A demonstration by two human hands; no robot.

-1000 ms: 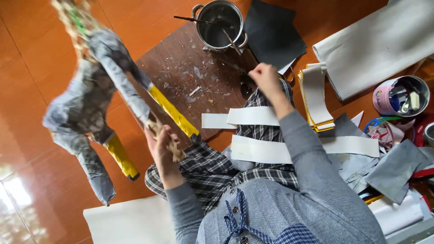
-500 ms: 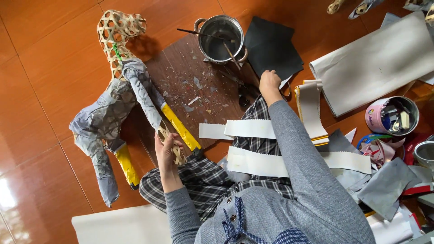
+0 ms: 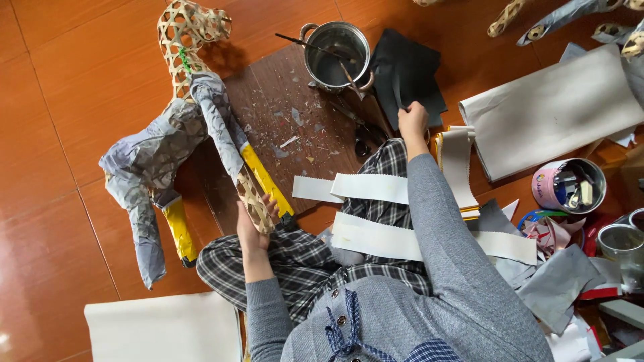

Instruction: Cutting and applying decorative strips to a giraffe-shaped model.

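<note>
The left hand (image 3: 251,231) is gripping a bare woven leg of the bamboo animal frame (image 3: 178,134), steadying it for papering. The right hand (image 3: 412,122) is pinching a dark strip beside the metal pot (image 3: 335,45), above the frame's right.

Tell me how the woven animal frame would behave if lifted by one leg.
The woven animal frame looks open and hollow, so probably light for its size. The left hand grips just one leg, suggesting stiffness. Its paper skin looks crumpled, likely tearing easily.
</note>
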